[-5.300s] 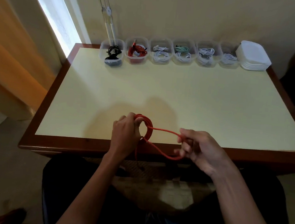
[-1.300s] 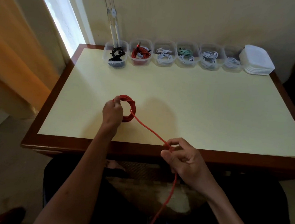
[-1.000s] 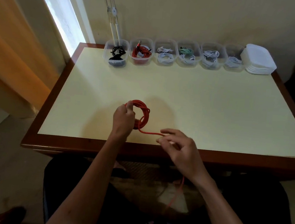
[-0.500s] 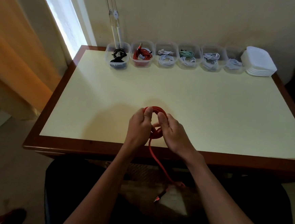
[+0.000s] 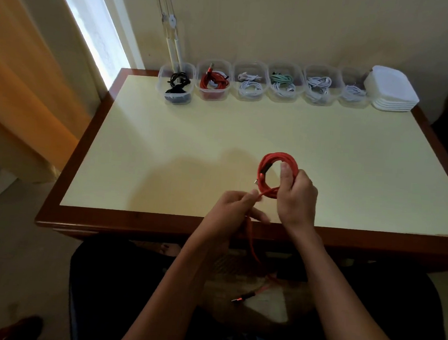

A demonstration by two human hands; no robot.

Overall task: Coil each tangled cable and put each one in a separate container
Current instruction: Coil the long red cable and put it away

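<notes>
Since 0.5 s ago the coil has swapped hands: the left hand gripped it then, now the right hand (image 5: 297, 195) grips it and the left hand (image 5: 234, 209) has dropped to the loose tail.

Head view: red cable (image 5: 277, 174) is wound into a round multi-turn coil, held above the near part of the table (image 5: 219, 148), right of centre. Right-hand fingers curl round the coil's right side, thumb pointing up inside the ring. The coil stands roughly upright, its opening facing the camera. One dark plug end sits inside the ring on its left side, pointing down.

Left hand pinches the strand just where it leaves the coil's bottom, fingers pressed on it. The tail runs from there down past the table edge, long axis near vertical, curving right, ending in a dark plug (image 5: 242, 297) over the lap, tip pointing left.

Six clear containers (image 5: 320, 85) with cables line the far edge; a stack of white lids (image 5: 391, 89) sits at their right end.
</notes>
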